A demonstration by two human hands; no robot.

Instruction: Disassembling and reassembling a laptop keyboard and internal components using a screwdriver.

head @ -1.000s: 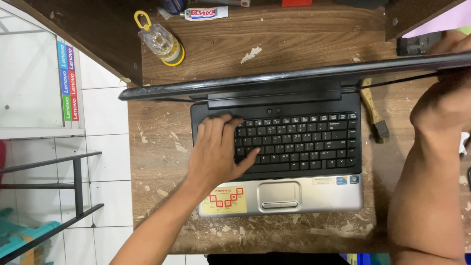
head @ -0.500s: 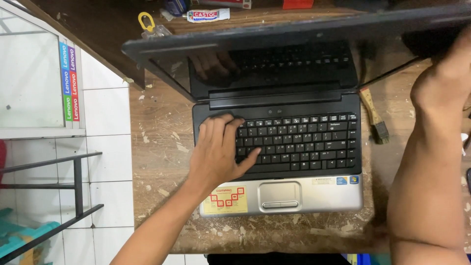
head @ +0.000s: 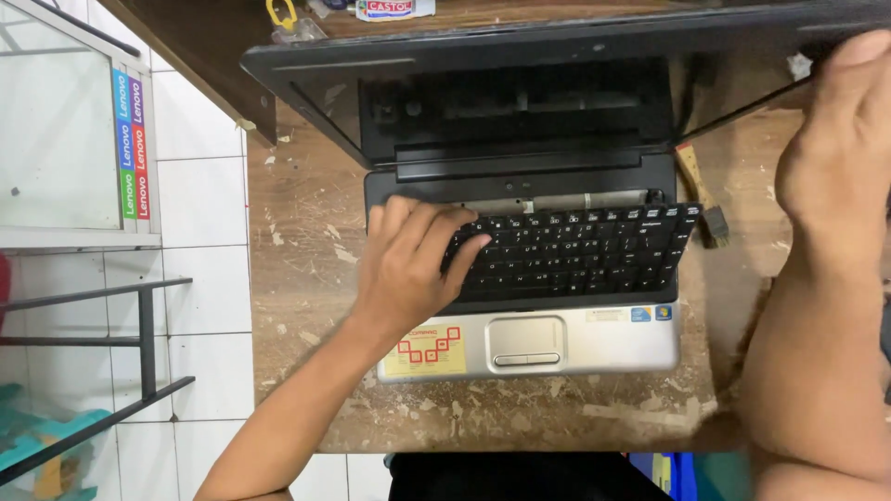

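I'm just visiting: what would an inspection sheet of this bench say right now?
Surface: worn wooden table, scratched, with pale flecks.
Job's things: open laptop; keyboard lifted at its top edge, metal showing beneath; lid tilted back.
Clutter: brush right of laptop; small bottle and tube behind the lid.
Grips: left hand on keyboard's left end; right hand at lid's right edge.
Cables: nothing seen.
Surroundings: white tiled floor, glass cabinet, dark metal rack.

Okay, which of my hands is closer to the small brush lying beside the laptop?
Right. The right hand is at the lid's corner, just right of the brush; the left hand rests on the keyboard's far left end, across the laptop.
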